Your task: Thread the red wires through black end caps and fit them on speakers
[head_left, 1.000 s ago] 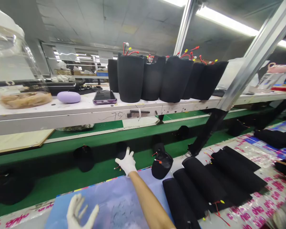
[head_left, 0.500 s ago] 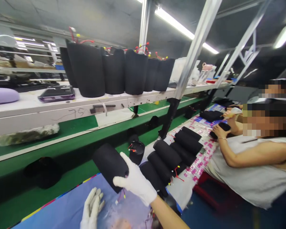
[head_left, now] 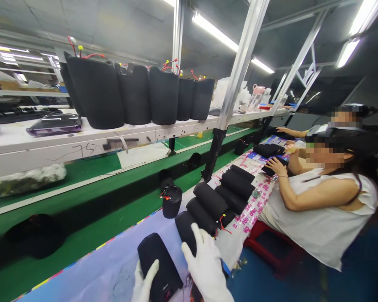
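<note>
A black foam cylinder [head_left: 157,266] with a wire end at its lower edge stands tilted at the bottom of the view. My left hand [head_left: 144,283], in a white glove, presses against its left side. My right hand [head_left: 206,266], also gloved, grips its right side, with the fingers spread upward. Just beyond my right hand, similar black cylinders [head_left: 209,200] lie side by side in a row. A shorter black cylinder [head_left: 171,202] with red wires stands upright beyond my hands.
Under my hands lies a blue mat [head_left: 94,277], beside a green conveyor belt [head_left: 82,205]. A white shelf [head_left: 135,140] above holds upright black sleeves [head_left: 164,95]. To the right, a seated co-worker [head_left: 321,205] handles a black item.
The black cylinder has come down from the raised right-hand grip and now sits between both hands. My view has swung to the right, showing more of the co-worker.
</note>
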A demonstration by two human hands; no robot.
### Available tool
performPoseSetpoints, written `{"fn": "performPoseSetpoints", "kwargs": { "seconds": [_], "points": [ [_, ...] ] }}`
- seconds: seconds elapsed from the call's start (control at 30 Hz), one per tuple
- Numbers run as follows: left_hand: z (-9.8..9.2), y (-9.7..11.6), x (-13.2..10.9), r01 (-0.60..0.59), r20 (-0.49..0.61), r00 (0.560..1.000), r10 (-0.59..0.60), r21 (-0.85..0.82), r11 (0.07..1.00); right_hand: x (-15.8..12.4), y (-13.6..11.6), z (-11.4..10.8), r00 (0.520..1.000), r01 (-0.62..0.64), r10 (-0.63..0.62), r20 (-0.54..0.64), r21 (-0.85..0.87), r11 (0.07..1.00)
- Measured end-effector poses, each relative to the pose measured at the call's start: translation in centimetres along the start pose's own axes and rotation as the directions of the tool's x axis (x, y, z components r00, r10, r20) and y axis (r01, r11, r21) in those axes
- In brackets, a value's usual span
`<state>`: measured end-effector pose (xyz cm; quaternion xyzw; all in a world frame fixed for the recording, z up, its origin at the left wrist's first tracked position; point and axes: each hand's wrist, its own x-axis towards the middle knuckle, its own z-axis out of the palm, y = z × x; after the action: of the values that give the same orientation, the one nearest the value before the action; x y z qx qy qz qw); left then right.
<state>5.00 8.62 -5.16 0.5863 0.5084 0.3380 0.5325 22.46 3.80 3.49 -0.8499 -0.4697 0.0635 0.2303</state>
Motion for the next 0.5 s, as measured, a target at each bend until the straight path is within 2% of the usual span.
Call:
{"fn": "performPoseSetpoints", "kwargs": {
  "seconds": [0.03,0.1,0.17,0.23,0.33,0.43,0.5],
  "points": [
    [0.1,0.3,0.1,0.099,-0.021,0.995,-0.100,-0.017,0.995,0.8,0.1,0.1,0.998,-0.056,0.055,-0.014,-0.068,0.996],
    [0.6,0.9,0.4,0.293,-0.037,0.954,-0.296,-0.074,0.953,2.1,0.4,0.5,0.994,-0.111,0.111,-0.001,-0.103,0.989],
    [1.1,1.6,0.8,0.367,-0.011,0.928,-0.371,-0.133,0.921,3.1,1.1,0.4,0.991,-0.129,0.132,0.038,-0.062,0.990],
    [1.4,2.2,1.0,0.365,0.047,0.930,-0.364,-0.213,0.906,3.8,2.0,-0.7,0.983,-0.165,0.164,0.079,0.004,0.986],
    [1.4,3.2,0.9,0.349,0.132,0.937,-0.323,-0.357,0.866,3.7,2.7,-3.8,0.975,-0.202,0.190,0.115,0.100,0.974],
    [1.4,4.3,0.9,0.339,0.176,0.941,-0.290,-0.503,0.795,1.8,0.9,-6.2,0.980,-0.152,0.111,0.168,0.255,0.955],
    [1.2,4.7,0.8,0.337,0.186,0.941,-0.282,-0.580,0.742,0.2,-1.1,-6.5,0.960,-0.093,-0.015,0.280,0.367,0.926]
  ]
}}
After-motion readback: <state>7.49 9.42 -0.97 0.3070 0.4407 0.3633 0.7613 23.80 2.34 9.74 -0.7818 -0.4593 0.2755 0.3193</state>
